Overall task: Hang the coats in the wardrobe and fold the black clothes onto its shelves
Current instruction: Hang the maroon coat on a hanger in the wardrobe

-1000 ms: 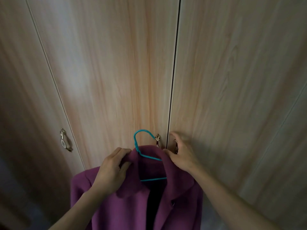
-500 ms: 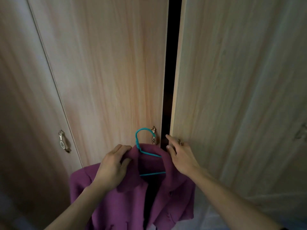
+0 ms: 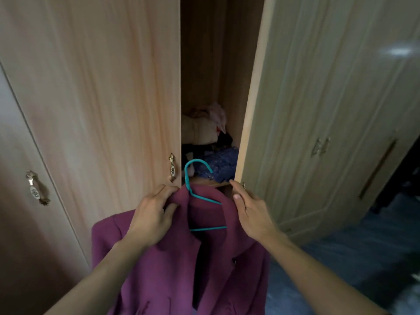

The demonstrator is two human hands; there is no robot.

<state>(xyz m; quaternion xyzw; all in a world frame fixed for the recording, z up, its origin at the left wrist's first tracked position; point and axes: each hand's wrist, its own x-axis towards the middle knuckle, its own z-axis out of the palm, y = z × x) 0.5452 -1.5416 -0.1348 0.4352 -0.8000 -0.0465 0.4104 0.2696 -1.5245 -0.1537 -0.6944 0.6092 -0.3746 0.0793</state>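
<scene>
The left hand (image 3: 152,215) grips the purple coat (image 3: 159,280), right hand (image 3: 251,215) beside its collar.

Coat (image 3: 159,280): hem runs off the bottom edge.
Hanger (image 3: 186,177): you see only hook and bar; collar covers the rest.
Shelf pile (image 3: 202,130): too dim for you to sort.

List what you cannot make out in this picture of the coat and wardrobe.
Head view only.
1. The purple coat hem: cut off by the bottom edge.
2. Any hanging rail: the wardrobe interior is dark; left door and right door hide its sides.
3. The right hand hold on the right door: fingertips too small to tell.
</scene>
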